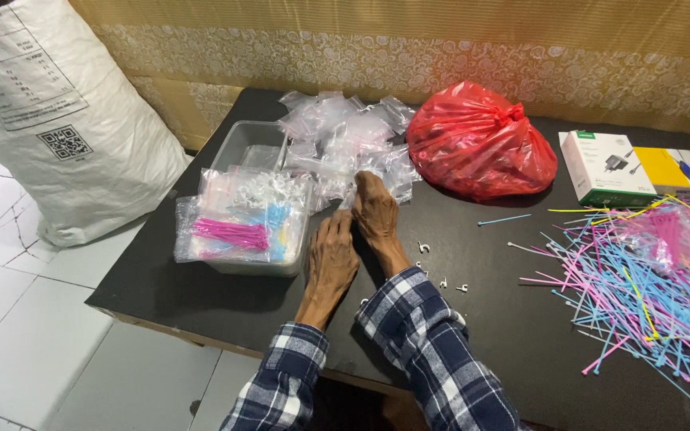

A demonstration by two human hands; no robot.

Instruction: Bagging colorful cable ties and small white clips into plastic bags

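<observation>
The right hand (375, 214) hides its fingertips among the clear small bags (345, 140) near the table's (201, 295) far edge, so whether it grips one cannot be told. The left hand's (331, 259) fingertips are hidden by the clear tub (243, 211). The red bag (477, 144) conceals its contents. The cable ties (640, 279) run past the right edge. The white sack (57, 112) is cut off at top and left.

Container (237, 199) left of both hands, tied bag (481, 148) behind, cable ties (640, 279) right.
</observation>
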